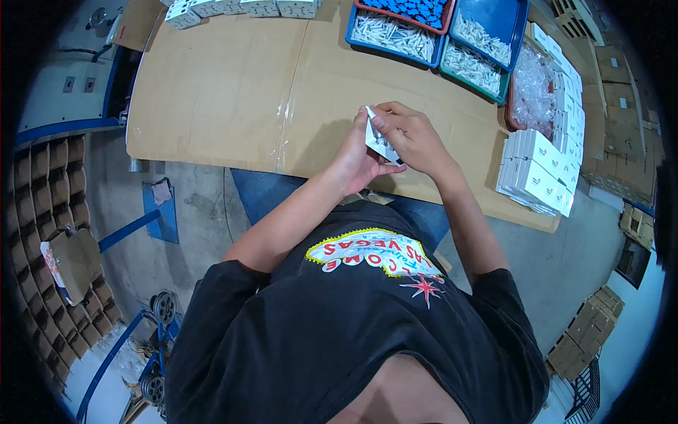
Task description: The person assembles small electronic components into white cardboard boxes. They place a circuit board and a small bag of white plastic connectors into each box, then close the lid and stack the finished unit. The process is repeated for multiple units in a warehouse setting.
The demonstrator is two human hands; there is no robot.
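A small, flat white box (378, 143) with dark printing is held up between both my hands, just above the near part of the cardboard-topped table. My left hand (353, 161) grips it from the left and below, its thumb up along the box's edge. Over the right side of the box, my right hand (415, 138) is closed with its thumb pressed on the face and its fingers curled behind. Whether the box is open or closed at its end I cannot tell, as my fingers cover part of it.
Along the far right of the cardboard table top (212, 92) are a blue tray (360, 45) and a green tray (472, 86) of small white pieces. Clear plastic pieces (533, 88) fill another tray. White boxes (537, 173) stand stacked at the right edge; patterned boxes (258, 8) line the far edge.
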